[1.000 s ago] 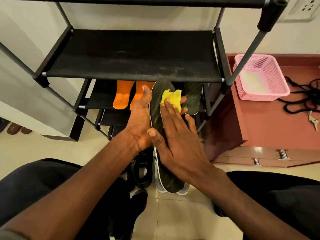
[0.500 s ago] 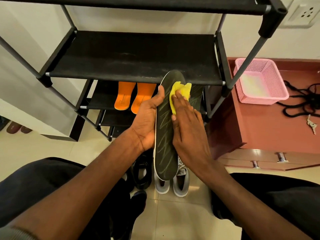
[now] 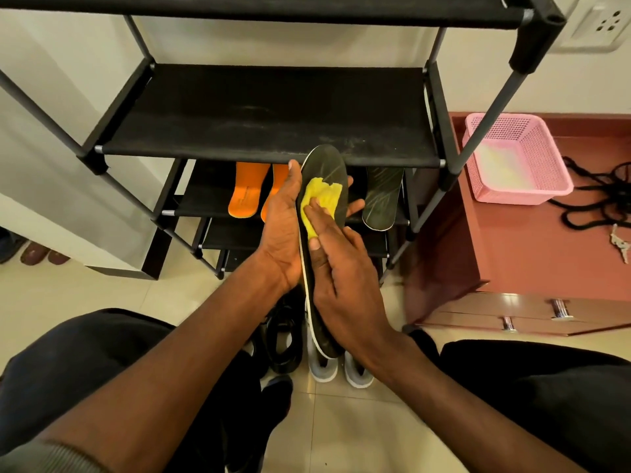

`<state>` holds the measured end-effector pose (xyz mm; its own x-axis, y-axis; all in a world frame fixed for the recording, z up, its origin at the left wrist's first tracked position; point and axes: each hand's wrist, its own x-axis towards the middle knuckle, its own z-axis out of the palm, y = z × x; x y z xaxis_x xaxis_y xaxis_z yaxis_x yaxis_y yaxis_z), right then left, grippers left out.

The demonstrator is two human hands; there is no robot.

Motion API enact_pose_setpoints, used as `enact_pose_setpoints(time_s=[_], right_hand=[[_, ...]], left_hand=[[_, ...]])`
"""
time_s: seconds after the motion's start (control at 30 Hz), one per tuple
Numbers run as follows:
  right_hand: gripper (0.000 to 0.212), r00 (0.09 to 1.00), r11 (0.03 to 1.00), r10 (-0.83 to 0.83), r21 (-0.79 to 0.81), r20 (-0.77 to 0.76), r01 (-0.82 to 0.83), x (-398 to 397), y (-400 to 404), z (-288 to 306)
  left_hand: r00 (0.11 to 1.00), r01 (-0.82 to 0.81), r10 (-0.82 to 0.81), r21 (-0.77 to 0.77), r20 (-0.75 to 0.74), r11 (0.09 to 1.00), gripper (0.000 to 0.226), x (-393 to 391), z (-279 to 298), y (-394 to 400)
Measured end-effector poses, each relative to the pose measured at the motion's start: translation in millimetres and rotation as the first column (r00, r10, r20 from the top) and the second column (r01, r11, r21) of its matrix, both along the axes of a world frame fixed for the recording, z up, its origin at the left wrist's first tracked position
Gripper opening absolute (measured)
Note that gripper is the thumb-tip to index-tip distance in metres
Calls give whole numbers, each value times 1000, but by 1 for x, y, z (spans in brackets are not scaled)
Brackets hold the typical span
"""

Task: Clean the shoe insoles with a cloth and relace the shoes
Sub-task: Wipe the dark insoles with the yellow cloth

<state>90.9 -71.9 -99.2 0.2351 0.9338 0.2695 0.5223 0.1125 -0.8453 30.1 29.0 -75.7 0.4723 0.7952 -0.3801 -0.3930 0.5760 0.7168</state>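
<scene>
My left hand point(image 3: 283, 227) grips a dark insole point(image 3: 322, 165) from the left and behind, with the thumb on its left edge and fingertips showing past its right edge. The insole stands toe-up in front of the rack. With flat fingers, my right hand point(image 3: 345, 278) presses a yellow cloth point(image 3: 322, 196) against the insole's upper half. A second dark insole point(image 3: 380, 196) and two orange insoles point(image 3: 246, 192) lie on a lower shelf. White shoes point(image 3: 322, 370) and black shoes point(image 3: 283, 336) stand on the floor below my hands. Black laces point(image 3: 594, 196) lie on the cabinet.
The black shoe rack point(image 3: 266, 110) stands straight ahead against the wall. To the right is a reddish-brown cabinet point(image 3: 546, 268) with a pink basket point(image 3: 512, 158) and keys point(image 3: 619, 245) on it. My knees frame the tiled floor. Sandals point(image 3: 34, 252) sit at the far left.
My right hand slid the cloth up toward the insole's toe, then back down a little. My left hand kept hold and turned the insole more upright.
</scene>
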Motion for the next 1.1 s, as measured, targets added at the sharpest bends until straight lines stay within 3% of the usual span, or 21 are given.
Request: enact_pose_setpoints(time_s=[0.23,0.37,0.5,0.6,0.67,0.73,0.8,0.87,1.0,1.1], right_hand=[[56,969,991,-85,-85,231,108,23,23,2],[54,983,987,-115,-94,142,129,27,24,6],[30,959,963,-264,79,109,256,32,25,4],[20,947,950,-306,39,-94,310,40,28,9],[17,853,949,-315,-135,-415,285,49,31,18],[20,612,944,-319,-299,-724,139,61,32,26],[27,411,937,-323,-349,-852,13,74,33,28],[29,347,938,-303,-343,-888,-58,86,31,25],[29,355,949,-250,-300,-901,-92,99,27,24],[26,537,948,-218,-307,-815,-81,97,25,26]], left_hand=[[997,72,-71,15,-28,997,68,4,5,-14],[997,67,-67,-3,-30,998,73,5,5,-13],[998,63,-63,-40,-11,997,72,6,8,-15],[994,102,-103,-46,-20,994,69,5,11,-16],[991,119,-121,-31,-52,992,67,4,10,-15],[988,120,-120,-10,-99,993,65,4,9,-13],[981,150,-149,-2,-125,989,56,4,10,-12],[969,193,-189,11,-157,981,44,5,11,-14],[960,214,-202,41,-192,976,38,7,10,-17],[953,207,-181,84,-243,975,32,8,7,-16]])
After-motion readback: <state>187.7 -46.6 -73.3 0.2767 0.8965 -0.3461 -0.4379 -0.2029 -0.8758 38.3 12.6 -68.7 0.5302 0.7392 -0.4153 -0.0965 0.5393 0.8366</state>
